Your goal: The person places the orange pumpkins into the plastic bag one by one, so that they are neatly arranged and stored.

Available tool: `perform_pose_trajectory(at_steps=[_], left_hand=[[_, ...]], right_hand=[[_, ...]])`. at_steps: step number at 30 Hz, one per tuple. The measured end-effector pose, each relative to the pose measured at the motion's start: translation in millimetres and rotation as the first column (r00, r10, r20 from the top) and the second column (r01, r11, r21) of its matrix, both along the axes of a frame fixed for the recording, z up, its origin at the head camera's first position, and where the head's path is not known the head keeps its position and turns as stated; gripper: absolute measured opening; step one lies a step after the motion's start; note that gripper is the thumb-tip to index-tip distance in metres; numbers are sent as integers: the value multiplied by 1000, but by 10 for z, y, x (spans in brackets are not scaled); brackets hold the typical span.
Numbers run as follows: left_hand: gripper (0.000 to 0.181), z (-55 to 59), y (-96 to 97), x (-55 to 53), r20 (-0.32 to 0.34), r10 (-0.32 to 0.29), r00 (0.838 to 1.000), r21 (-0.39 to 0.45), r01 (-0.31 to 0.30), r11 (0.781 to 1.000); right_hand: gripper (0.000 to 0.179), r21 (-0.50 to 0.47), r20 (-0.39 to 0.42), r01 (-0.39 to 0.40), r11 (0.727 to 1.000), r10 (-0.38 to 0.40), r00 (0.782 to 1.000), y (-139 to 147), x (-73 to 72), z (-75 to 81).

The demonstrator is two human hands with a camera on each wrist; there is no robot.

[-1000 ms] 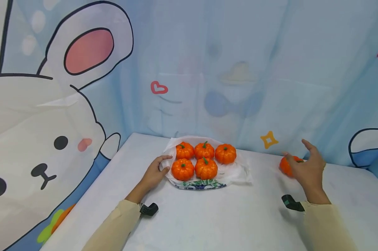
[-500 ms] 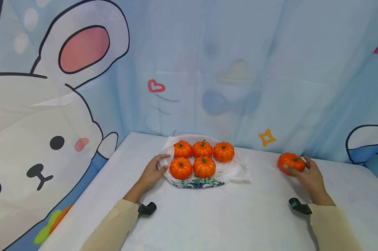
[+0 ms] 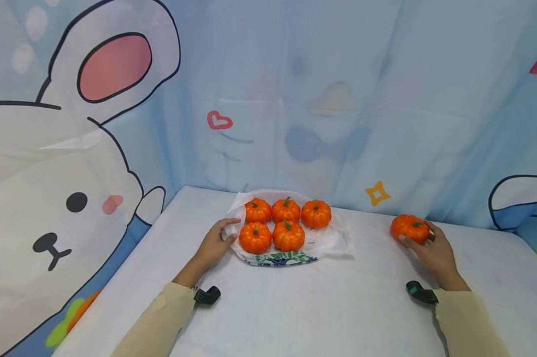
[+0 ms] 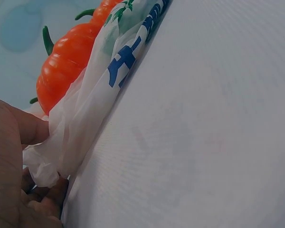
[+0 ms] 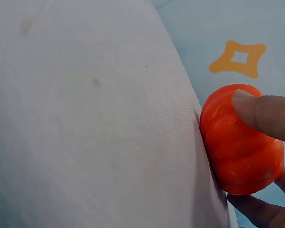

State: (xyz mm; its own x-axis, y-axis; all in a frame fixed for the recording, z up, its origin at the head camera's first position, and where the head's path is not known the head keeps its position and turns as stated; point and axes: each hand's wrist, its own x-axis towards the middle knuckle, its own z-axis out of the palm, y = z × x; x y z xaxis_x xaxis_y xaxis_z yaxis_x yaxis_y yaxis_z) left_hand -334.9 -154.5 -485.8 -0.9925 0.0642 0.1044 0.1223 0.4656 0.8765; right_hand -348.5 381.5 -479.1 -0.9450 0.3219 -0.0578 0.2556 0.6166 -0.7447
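Several small orange toy pumpkins (image 3: 288, 236) with green stems sit in two rows on a white plastic bag (image 3: 335, 245) with green and blue print. At the bag's left edge my left hand (image 3: 212, 245) holds the plastic between thumb and fingers; in the left wrist view the thin film bunches there. Far to the right, my right hand (image 3: 440, 253) grips another pumpkin (image 3: 408, 228) from its right side. The right wrist view shows the thumb lying across this pumpkin (image 5: 240, 142), the other fingers partly hidden behind and below it.
The white-covered table (image 3: 322, 307) ends at a light blue printed curtain (image 3: 268, 148) behind the pumpkins. A printed rabbit (image 3: 72, 163) covers the curtain on the left. Each wrist carries a small black camera (image 3: 207, 295).
My right hand, raised with spread fingers over the lone pumpkin a second ago, has come down and taken hold of it. The left hand stays at the bag's edge. The head view has shifted slightly.
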Motion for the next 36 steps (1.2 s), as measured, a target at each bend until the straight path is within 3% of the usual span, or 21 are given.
perform_pose_trajectory(at_steps=[11,18,23,27,36], left_hand=[[39,26,12,2,-6,4,1000,8,-4,1000],[39,-2,22,-14,4,9,1000,2,-9,1000],[39,-2,30,-15,2,14,1000,11,-14,1000],[39,1,36,-18,10,7,1000,11,-7,1000],[37,-11,6,-1,-23,5,1000,21,-5,1000]], right_hand=[[98,-1,-4,4,1000,-4,1000,-31,-7,61],[96,-69,-113,-44,997,36,993,-135,22,170],[93,-52,-169,-76,996,66,983,-295,47,271],[92,-39,-193,-129,991,119,974,-442,109,344],[91,-3,-231,-332,943,322,918,-1028,255,484]])
